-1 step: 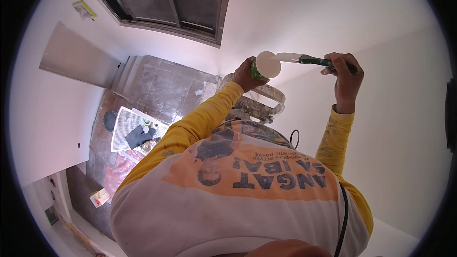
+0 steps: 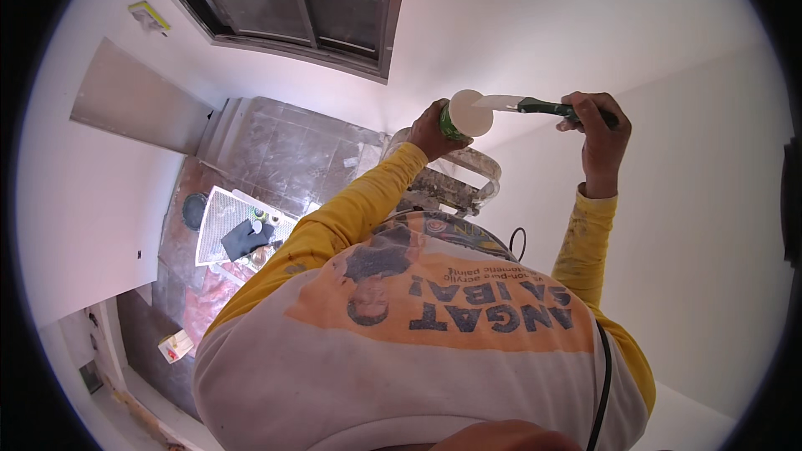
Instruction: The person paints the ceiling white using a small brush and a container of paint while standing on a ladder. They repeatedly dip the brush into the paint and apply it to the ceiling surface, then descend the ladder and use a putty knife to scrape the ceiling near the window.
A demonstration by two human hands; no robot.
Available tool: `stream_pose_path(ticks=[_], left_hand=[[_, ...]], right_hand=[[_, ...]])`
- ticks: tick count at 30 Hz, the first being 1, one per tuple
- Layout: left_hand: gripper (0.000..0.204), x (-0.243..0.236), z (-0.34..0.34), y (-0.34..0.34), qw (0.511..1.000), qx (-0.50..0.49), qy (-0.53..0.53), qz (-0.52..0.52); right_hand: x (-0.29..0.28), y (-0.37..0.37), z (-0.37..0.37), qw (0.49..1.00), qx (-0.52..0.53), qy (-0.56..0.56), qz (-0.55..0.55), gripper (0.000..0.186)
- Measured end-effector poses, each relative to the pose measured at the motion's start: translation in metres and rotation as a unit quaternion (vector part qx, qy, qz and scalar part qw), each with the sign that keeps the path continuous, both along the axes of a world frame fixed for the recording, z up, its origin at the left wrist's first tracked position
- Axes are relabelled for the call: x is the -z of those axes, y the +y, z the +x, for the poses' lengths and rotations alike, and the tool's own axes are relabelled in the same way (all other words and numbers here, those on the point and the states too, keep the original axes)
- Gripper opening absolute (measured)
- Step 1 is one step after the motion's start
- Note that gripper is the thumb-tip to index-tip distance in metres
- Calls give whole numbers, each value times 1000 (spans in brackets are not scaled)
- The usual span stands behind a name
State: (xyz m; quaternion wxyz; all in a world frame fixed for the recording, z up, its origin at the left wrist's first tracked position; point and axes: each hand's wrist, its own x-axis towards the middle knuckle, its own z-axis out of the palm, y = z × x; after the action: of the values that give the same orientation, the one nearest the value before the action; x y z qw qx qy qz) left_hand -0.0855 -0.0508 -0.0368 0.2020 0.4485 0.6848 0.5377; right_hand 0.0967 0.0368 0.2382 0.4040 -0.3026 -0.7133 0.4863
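Note:
My left hand grips a small green cup whose round top shows smooth, pale white material. My right hand is closed on the dark green handle of a flat knife. The knife's pale, coated blade points left, its tip at the white top of the cup; whether it touches cannot be told. Just below my hands is the paint-spattered top of a ladder, partly hidden by my left forearm and body.
A dark-framed sliding window is in the upper wall. At lower left, a pale mesh board holds a dark cloth and small containers, beside a dark bucket and pink sheet. A yellow-edged tool is on the left wall.
My right hand and the knife have shifted slightly left, bringing the blade a little further over the cup. My left hand and the cup look unmoved.

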Motion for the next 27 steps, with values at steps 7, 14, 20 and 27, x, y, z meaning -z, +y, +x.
stream_pose_path(ticks=[7, 14, 20, 27], left_hand=[[94, -2, 2, -3, 1000, 0, 1, 2], [91, -8, -4, -2, 1000, -12, 14, 3], [92, -10, -4, -3, 999, -29, 9, 11], [96, -26, -23, -37, 990, -97, 10, 103]], right_hand=[[40, -19, -40, 991, 18, -131, -29, 20], [65, -23, -63, 985, 18, -166, 52, 26], [69, -37, -57, 963, -82, -247, 63, 53], [85, -23, -4, 999, 37, 4, -24, 19]])
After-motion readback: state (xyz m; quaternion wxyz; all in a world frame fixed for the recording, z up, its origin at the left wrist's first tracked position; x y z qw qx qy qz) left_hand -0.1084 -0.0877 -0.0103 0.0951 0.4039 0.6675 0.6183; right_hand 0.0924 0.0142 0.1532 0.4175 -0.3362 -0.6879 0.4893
